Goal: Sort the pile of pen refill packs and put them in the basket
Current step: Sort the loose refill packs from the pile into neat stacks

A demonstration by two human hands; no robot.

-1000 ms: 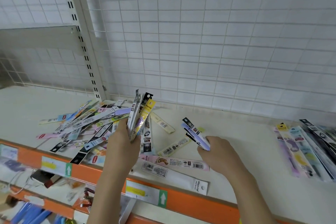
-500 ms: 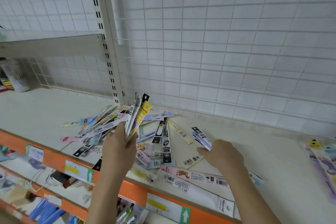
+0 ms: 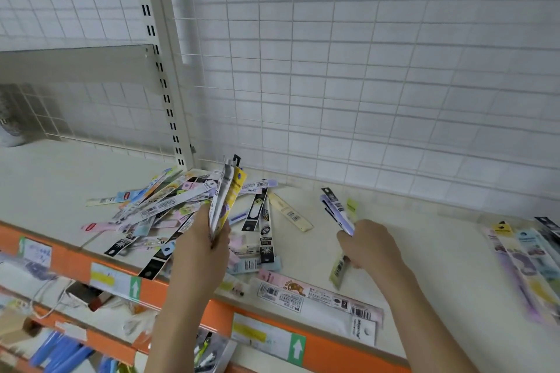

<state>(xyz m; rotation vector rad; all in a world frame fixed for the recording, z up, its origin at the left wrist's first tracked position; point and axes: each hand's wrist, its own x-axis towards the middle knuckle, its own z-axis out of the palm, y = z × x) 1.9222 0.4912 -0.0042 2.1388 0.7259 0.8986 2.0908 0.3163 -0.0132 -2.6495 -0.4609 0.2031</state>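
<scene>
The person's left hand (image 3: 201, 247), just left of the frame's centre, grips a fanned bunch of refill packs (image 3: 225, 195) that stands upright above the fist, a yellow pack on its right side. The right hand (image 3: 371, 247), right of centre, has its fingers curled round a lilac pack (image 3: 336, 210) that sticks up and to the left, and also holds a pale green pack (image 3: 339, 266) whose lower end hangs below the hand. Both hands are raised over a cream shelf (image 3: 409, 239) with an orange front edge (image 3: 188, 301). The loose pile of refill packs (image 3: 157, 206) lies on the shelf at left of centre, behind and beside the left hand. A long pink pack (image 3: 318, 294) lies near the front edge between the two forearms. At the right edge of the frame a tidier row of packs (image 3: 527, 257) lies side by side. A white wire grid (image 3: 363, 70) backs the shelf.
</scene>
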